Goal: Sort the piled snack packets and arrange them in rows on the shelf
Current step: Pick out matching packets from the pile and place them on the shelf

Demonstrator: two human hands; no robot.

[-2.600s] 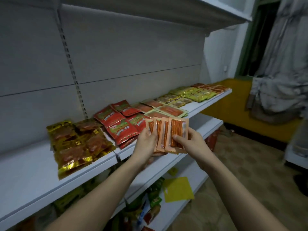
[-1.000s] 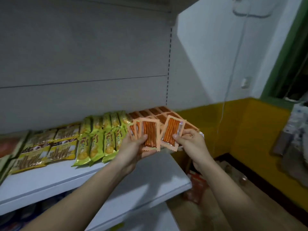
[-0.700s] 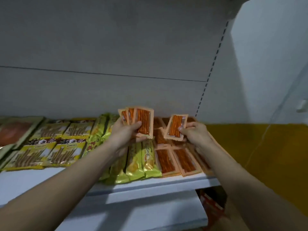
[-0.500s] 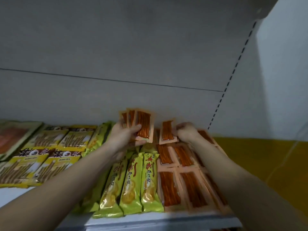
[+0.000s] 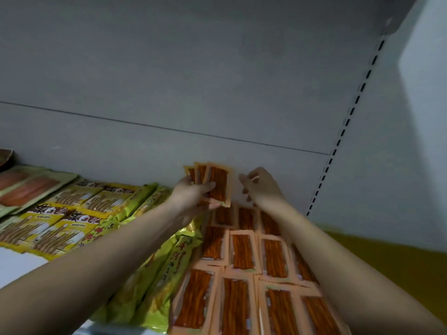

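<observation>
My left hand (image 5: 193,192) grips a small fan of orange packets (image 5: 212,182), thumb across the front one, held just above the far end of the orange rows (image 5: 244,252) on the shelf (image 5: 14,264). Half a second ago my right hand (image 5: 260,187) pinched a single orange packet over that same far end; now it holds nothing, fingers loosely curled and relaxed, hovering just to the right of the fan. I judge that packet has been laid down at the back of the orange rows, near the rear wall (image 5: 217,81), though I cannot pick out which one it is among those lying flat there.

Taking the orange rows as my landmark: the green-yellow packets (image 5: 169,262) lie directly to their left, touching their edge, and the yellow stick-snack packets (image 5: 55,218) sit further left again. The slotted upright (image 5: 348,122) rises behind and to the right.

So one more packet seems sorted, and the fan in my left hand is what remains for this kind. My next move is probably to draw the front packet off the fan with the free right hand and set it beside the last.
</observation>
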